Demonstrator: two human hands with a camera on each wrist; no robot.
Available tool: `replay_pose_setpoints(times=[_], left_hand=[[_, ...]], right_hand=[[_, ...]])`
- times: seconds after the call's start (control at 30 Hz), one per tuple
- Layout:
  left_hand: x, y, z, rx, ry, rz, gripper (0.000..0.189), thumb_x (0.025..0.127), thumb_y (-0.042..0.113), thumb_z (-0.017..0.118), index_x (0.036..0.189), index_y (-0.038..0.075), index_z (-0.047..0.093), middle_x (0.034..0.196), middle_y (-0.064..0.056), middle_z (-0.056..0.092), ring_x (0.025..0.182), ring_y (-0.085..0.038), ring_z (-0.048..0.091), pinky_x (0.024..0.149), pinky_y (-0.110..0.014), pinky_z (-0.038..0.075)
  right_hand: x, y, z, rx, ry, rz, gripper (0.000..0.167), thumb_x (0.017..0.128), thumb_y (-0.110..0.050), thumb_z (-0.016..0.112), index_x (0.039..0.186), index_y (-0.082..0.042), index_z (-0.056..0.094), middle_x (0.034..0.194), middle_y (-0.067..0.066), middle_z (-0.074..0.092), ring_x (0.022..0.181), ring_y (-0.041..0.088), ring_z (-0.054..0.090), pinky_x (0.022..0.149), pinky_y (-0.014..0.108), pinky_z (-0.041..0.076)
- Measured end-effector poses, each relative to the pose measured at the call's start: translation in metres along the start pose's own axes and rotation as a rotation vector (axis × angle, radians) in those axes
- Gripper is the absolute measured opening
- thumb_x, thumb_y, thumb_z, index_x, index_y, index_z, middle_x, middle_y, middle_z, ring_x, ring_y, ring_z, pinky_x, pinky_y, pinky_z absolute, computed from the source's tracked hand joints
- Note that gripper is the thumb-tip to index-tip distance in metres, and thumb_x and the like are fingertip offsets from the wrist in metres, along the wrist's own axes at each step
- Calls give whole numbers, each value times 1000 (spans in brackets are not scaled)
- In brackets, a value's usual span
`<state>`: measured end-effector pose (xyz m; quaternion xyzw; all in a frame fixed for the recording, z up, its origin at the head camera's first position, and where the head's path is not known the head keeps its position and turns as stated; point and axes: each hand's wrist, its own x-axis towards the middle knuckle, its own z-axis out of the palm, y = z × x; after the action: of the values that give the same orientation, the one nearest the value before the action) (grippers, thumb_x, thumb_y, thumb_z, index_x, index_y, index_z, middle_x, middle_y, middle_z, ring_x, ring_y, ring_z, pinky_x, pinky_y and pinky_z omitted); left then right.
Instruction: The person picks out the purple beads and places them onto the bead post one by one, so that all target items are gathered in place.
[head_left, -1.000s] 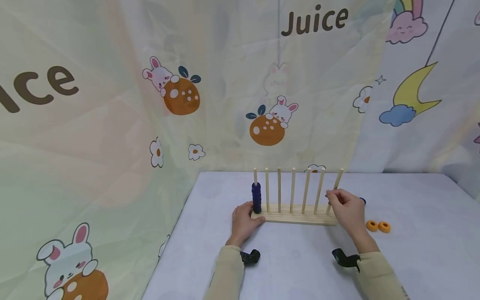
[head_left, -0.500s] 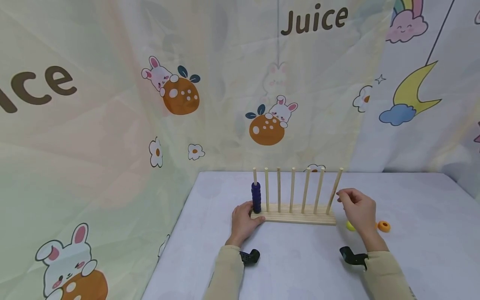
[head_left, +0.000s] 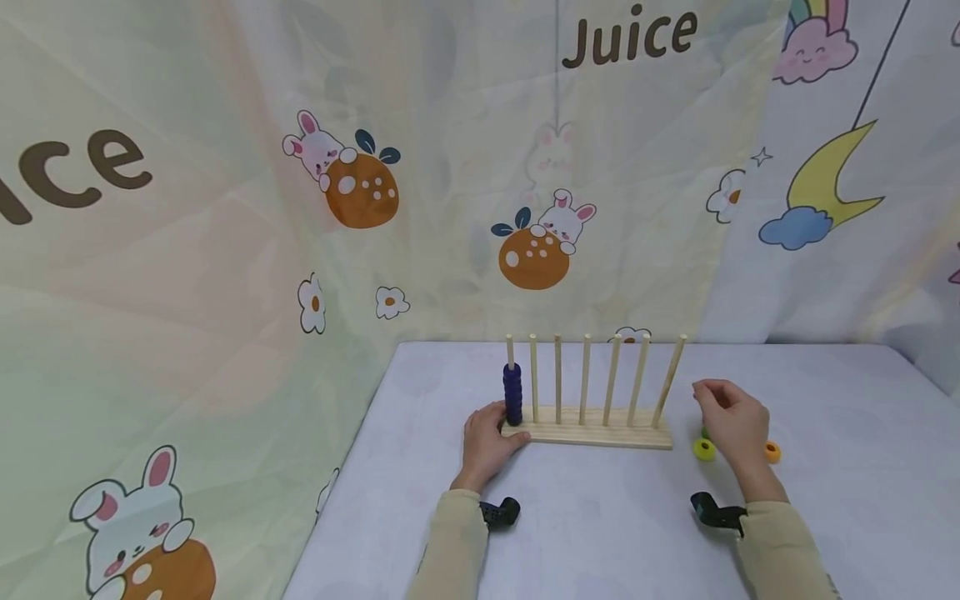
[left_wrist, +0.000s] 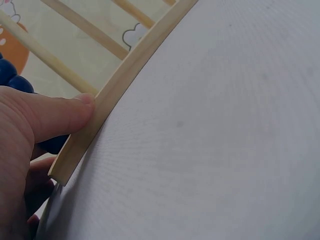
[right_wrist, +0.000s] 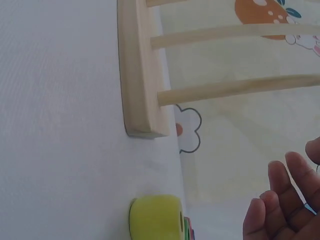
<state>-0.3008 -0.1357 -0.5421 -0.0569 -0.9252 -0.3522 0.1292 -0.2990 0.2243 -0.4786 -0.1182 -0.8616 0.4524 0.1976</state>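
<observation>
A wooden peg rack (head_left: 592,436) with several upright pegs stands on the table. A stack of dark blue beads (head_left: 512,396) fills much of its leftmost peg. My left hand (head_left: 487,446) grips the rack's left end; in the left wrist view its thumb (left_wrist: 70,114) presses the wooden base edge, while the other fingers are partly hidden behind. Off the rack's right end hovers my right hand (head_left: 735,421), above loose beads. Its fingers (right_wrist: 282,182) are loosely bent in the right wrist view, with nothing visible between them. Below it lies a yellow bead (head_left: 703,450).
Partly hidden by the right hand are a green bead (head_left: 705,433) and an orange bead (head_left: 772,452). A white cloth covers the table (head_left: 585,517). A printed curtain (head_left: 450,167) hangs behind it. Dark wrist cameras jut inward from both sleeves.
My right hand has drawn away from the rightmost peg, moving right over the loose beads and uncovering the yellow one. The left hand stays on the rack.
</observation>
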Motion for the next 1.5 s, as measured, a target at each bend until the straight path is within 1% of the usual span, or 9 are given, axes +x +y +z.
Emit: replay_pose_setpoints(times=[0.3, 0.47, 0.57, 0.73, 0.87, 1.03, 1.1, 1.27, 1.5], left_hand=[[-2, -3, -2, -1, 5, -13, 58, 80, 36, 79, 129, 9, 62, 131, -7, 62, 127, -26, 51, 115, -48, 23], [-3, -5, -2, -2, 2, -10, 58, 79, 37, 79, 128, 11, 63, 131, -6, 62, 127, -25, 51, 115, -48, 23], [-2, -4, -1, -4, 4, -10, 58, 79, 37, 80, 128, 11, 63, 130, -6, 63, 127, -25, 51, 115, -48, 23], [1, -2, -2, 0, 5, -10, 58, 79, 37, 80, 128, 10, 63, 130, -6, 63, 127, -25, 51, 116, -48, 23], [1, 0, -3, -1, -3, -23, 58, 79, 36, 80, 128, 10, 63, 131, -6, 62, 128, -24, 50, 116, -48, 22], [1, 1, -2, -3, -10, -33, 59, 79, 36, 79, 129, 9, 62, 132, -6, 62, 130, -24, 49, 116, -48, 21], [1, 1, -2, 0, -6, -32, 60, 80, 36, 79, 130, 9, 61, 132, -6, 62, 130, -24, 49, 116, -48, 22], [2, 1, -2, -2, -11, -37, 60, 79, 36, 80, 130, 9, 62, 132, -6, 62, 130, -24, 49, 117, -47, 21], [1, 1, -1, 7, -18, -48, 59, 80, 36, 79, 130, 9, 62, 132, -6, 62, 130, -23, 49, 117, -46, 21]], right_hand=[[2, 11, 2, -48, -21, 34, 40, 97, -39, 54, 112, -5, 68, 94, 10, 68, 69, 6, 52, 61, 21, 42], [2, 17, 4, -55, 38, 40, 36, 96, -36, 55, 112, -6, 69, 95, 9, 68, 71, 2, 49, 60, 19, 41], [3, 20, 4, -13, 96, 60, 33, 95, -34, 57, 110, -7, 70, 87, -2, 67, 71, -1, 49, 58, 15, 40], [3, 25, 2, 50, 112, 113, 34, 94, -35, 59, 111, -8, 70, 74, -26, 54, 71, -5, 48, 59, 12, 39], [2, 25, 1, 28, 110, 129, 34, 94, -33, 59, 112, -7, 70, 80, -13, 63, 74, 0, 50, 62, 17, 40], [7, 28, -1, -25, 91, 158, 36, 95, -28, 56, 120, -4, 65, 112, 13, 64, 98, 18, 49, 70, 26, 36], [12, 31, -2, -34, 81, 175, 37, 96, -28, 54, 123, -4, 63, 117, 14, 60, 103, 22, 47, 70, 28, 39], [21, 35, -6, -53, 61, 205, 37, 96, -25, 54, 127, -5, 61, 118, 13, 60, 97, 20, 45, 64, 26, 40], [27, 36, -11, -104, -36, 217, 43, 97, -24, 53, 132, -1, 55, 133, 21, 54, 114, 35, 46, 75, 34, 41]])
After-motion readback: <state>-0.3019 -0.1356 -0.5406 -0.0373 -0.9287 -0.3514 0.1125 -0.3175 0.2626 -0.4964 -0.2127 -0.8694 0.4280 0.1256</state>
